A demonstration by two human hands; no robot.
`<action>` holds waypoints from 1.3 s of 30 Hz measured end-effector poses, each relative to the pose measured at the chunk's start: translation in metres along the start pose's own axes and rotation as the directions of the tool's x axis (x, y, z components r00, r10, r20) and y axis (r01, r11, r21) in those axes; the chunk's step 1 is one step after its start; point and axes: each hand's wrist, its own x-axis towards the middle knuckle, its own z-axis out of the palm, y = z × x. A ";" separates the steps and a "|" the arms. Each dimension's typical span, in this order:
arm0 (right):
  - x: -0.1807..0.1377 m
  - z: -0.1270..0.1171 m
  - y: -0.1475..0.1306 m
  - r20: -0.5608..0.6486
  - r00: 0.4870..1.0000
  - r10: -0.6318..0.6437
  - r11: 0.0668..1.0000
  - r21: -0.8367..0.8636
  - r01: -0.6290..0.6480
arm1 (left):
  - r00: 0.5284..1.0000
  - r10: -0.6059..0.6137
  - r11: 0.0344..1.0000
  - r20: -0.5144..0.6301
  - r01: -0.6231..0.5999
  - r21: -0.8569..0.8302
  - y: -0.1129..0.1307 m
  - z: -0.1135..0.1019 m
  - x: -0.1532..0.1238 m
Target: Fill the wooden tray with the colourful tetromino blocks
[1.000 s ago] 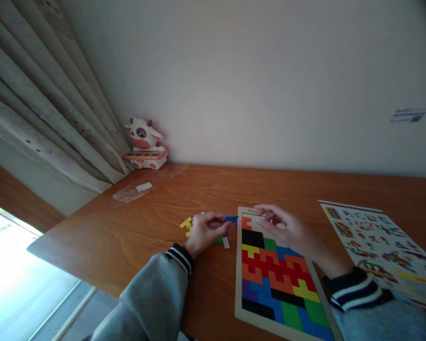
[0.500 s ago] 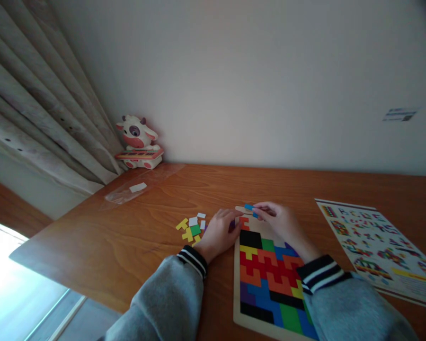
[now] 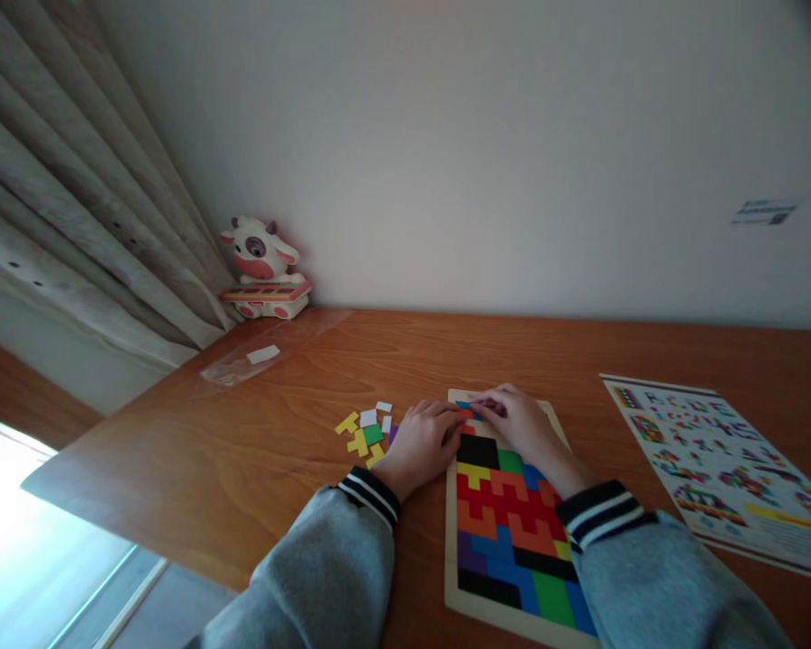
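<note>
A wooden puzzle board (image 3: 451, 550) with a pale rim lies in front of me, largely filled with coloured block pieces. My right hand (image 3: 517, 428) reaches over its far part, thumb and finger pinching a blue puzzle piece (image 3: 462, 406) low at the far left corner. My left hand (image 3: 424, 442) is curled at the board's left edge, its fingertips close to the blue piece. What lies inside its bent fingers is hidden. Beside it are loose pieces: a green piece (image 3: 373, 434), a yellow piece (image 3: 358, 443) and white ones (image 3: 369, 418).
A printed pattern sheet (image 3: 723, 469) lies right of the board. At the back left stands a cow toy with a keyboard (image 3: 263, 270), with a clear plastic bag (image 3: 233, 368) before it. The wooden table (image 3: 277, 460) meets the wall behind; a curtain (image 3: 74, 198) hangs at left.
My right hand has moved slightly left and down, bringing the blue piece from above the far rim onto the board's far left corner. My left fingertips have shifted slightly toward it.
</note>
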 end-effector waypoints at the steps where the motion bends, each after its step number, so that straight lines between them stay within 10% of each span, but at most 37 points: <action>1: 0.000 0.000 0.000 0.012 1.000 -0.013 1.000 -0.010 0.013 | 1.000 0.004 1.000 0.001 -0.004 0.006 0.000 0.000 0.000; 17: -0.011 -0.018 0.000 0.022 0.996 0.084 0.989 0.123 -0.087 | 0.999 0.023 1.000 -0.024 -0.023 0.004 -0.002 -0.019 -0.003; 39: -0.023 -0.031 -0.010 0.110 0.987 -0.113 0.992 -0.051 0.120 | 0.988 0.079 0.994 0.135 -0.088 0.061 -0.068 -0.091 -0.037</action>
